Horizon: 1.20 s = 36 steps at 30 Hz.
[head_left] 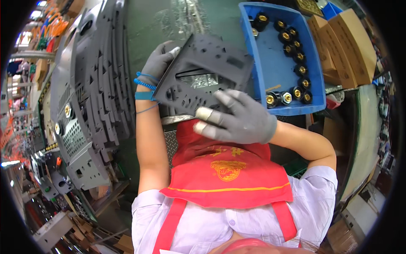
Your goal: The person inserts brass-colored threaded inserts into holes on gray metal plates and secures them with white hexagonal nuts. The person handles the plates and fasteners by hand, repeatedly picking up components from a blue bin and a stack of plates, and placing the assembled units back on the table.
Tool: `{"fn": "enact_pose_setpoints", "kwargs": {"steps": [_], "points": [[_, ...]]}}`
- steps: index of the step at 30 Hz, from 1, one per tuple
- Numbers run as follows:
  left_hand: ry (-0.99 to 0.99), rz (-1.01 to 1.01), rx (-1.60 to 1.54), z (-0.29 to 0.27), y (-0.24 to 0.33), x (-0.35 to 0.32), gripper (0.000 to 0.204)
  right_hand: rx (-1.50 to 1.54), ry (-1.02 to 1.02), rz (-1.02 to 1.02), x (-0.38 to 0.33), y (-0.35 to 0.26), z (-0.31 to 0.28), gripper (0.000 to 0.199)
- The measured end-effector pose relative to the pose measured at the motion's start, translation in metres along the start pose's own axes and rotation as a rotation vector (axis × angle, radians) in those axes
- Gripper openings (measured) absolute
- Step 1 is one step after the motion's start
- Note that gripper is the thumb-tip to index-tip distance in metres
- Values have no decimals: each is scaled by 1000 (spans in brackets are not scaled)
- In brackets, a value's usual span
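Landmark: dark grey perforated panel (pixel 203 76), held tilted over the green bench (pixel 169 21). Left of it, a leaning stack of similar grey panels (pixel 97 93), close by, little room that side. Left hand (pixel 158 61), grey knit glove, clamps the panel's left edge. Right hand (pixel 239 118), same glove with bare fingertips, lies flat on the panel's lower right corner, fingers spread. Right of the panel, nearly touching: blue plastic bin (pixel 275 72), black brass-centred sockets (pixel 296 46) along its wall. Cardboard boxes (pixel 347 46) beyond.
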<state>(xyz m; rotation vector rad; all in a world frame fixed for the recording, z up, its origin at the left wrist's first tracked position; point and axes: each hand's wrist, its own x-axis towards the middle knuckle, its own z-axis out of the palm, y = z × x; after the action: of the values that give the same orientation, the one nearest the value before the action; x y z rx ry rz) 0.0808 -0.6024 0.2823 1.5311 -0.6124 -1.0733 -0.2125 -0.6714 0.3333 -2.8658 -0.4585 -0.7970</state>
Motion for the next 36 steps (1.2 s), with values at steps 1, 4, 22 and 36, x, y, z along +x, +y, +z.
{"fn": "enact_pose_setpoints", "kwargs": {"steps": [1, 4, 22, 36], "points": [[9, -5, 133, 8, 7, 7, 44, 29, -81, -20, -7, 0, 3, 44], [50, 162, 14, 31, 19, 2, 45, 43, -157, 69, -19, -1, 20, 46], [81, 524, 1286, 88, -20, -185, 79, -209, -217, 1211, -10, 206, -17, 40], [245, 790, 449, 114, -19, -202, 42, 552, 190, 563, -3, -20, -35, 52]]}}
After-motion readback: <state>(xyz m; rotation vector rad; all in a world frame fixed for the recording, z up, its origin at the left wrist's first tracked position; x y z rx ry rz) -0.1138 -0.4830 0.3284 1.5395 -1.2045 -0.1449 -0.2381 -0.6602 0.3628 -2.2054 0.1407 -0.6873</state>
